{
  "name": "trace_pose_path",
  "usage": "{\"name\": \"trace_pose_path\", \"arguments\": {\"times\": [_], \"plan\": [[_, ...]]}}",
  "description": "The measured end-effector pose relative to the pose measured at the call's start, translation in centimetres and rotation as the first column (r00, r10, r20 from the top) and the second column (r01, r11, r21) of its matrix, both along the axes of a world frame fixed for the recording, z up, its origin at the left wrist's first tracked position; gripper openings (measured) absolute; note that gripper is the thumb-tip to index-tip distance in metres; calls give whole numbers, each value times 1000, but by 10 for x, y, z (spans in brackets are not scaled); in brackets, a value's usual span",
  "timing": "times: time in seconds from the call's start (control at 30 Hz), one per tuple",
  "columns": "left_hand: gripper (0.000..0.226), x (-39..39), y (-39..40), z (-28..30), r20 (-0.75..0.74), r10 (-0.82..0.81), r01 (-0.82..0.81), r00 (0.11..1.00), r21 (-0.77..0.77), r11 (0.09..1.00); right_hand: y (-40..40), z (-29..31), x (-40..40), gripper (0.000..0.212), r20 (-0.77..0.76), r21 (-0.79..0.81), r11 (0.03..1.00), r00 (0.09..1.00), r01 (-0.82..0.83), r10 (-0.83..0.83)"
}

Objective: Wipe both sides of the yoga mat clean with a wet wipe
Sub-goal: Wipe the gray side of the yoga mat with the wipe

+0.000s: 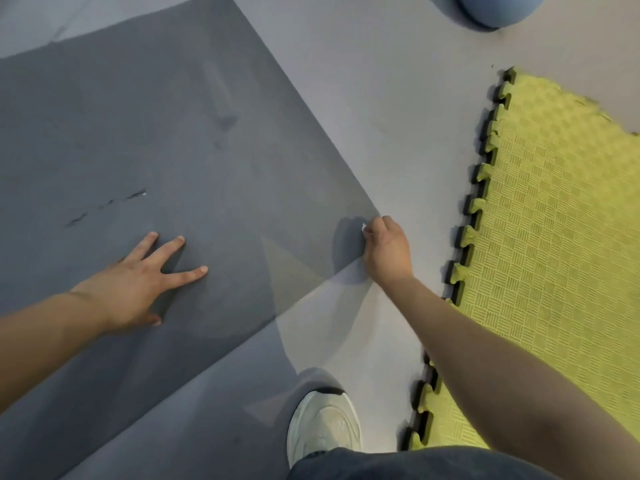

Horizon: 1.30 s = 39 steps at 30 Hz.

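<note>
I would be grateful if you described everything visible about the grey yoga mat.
The yoga mat is dark grey, thin and matte, foam-like, lying flat and unrolled on the pale floor, running off the frame's left edge. Small tears mark its surface near the left hand, which presses flat on it. The right hand grips its near right corner, a scrap of white showing at the fingers.

Soft, even, rather dim indoor light fills the frame, with no glare anywhere. Faint, soft-edged shadows fall at lower centre across the grey floor (pixel 398 116), and a darker one sits just left of the right hand (pixel 384 249). The picture is slightly soft, and straight edges bow toward the corners.
</note>
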<state>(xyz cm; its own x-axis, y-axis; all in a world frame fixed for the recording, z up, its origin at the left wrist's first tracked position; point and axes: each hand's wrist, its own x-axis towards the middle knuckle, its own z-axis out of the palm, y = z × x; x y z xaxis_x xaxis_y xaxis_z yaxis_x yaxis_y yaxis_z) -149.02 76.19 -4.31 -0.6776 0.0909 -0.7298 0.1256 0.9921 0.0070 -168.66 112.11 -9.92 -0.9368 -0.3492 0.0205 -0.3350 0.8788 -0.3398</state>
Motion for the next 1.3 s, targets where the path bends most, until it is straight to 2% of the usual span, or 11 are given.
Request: {"name": "trace_pose_path", "arguments": {"times": [0.13, 0.27, 0.33, 0.4, 0.5, 0.63, 0.77, 0.87, 0.97, 1.13, 1.3], "plan": [[102, -1, -1, 0, -17, 8, -8, 1000, 3, 1000, -55, -11, 69, 10, 64, -136, 967, 972, -217, 227], [102, 0, -2, -1, -40, 6, -6, 999, 1, 1000, -105, 0, 140, 14, 152, -185, 679, 662, -711, 734], [102, 1, -4, -2, -40, 8, -7, 999, 5, 1000, -97, -3, 115, 8, 97, -163, 623, 616, -765, 782], [98, 1, -6, -2, -40, 17, -16, 999, 8, 1000, -72, -5, 64, 11, 15, -141, 759, 765, -635, 643], [92, 4, -10, -4, -60, 43, -41, 997, 42, 998, -29, -2, -14, 7, -27, -32, 990, 991, -134, 133], [100, 5, -16, -7, -83, 113, -105, 990, 92, 990, -52, -4, -6, 6, -14, -63, 986, 988, 155, -156], [105, 2, -15, -6, -101, 126, -118, 987, 78, 990, -126, -11, 88, 24, 91, -150, 965, 969, -214, 229], [107, -1, -12, 0, -124, 130, -128, 984, 19, 992, -165, -2, 163, 14, 164, -181, 705, 685, -686, 709], [118, -3, -11, 3, -90, 156, -162, 984, -63, 985, -167, -2, 159, 27, 83, -187, 525, 519, -830, 851], [127, -3, -20, 3, -43, 242, -244, 969, -64, 968, -113, -14, 19, 15, -49, -39, 919, 919, -392, 391], [138, -3, -32, 5, -74, 279, -284, 957, -64, 957, -111, -6, -11, 7, -65, -50, 998, 998, -26, 23]]}}
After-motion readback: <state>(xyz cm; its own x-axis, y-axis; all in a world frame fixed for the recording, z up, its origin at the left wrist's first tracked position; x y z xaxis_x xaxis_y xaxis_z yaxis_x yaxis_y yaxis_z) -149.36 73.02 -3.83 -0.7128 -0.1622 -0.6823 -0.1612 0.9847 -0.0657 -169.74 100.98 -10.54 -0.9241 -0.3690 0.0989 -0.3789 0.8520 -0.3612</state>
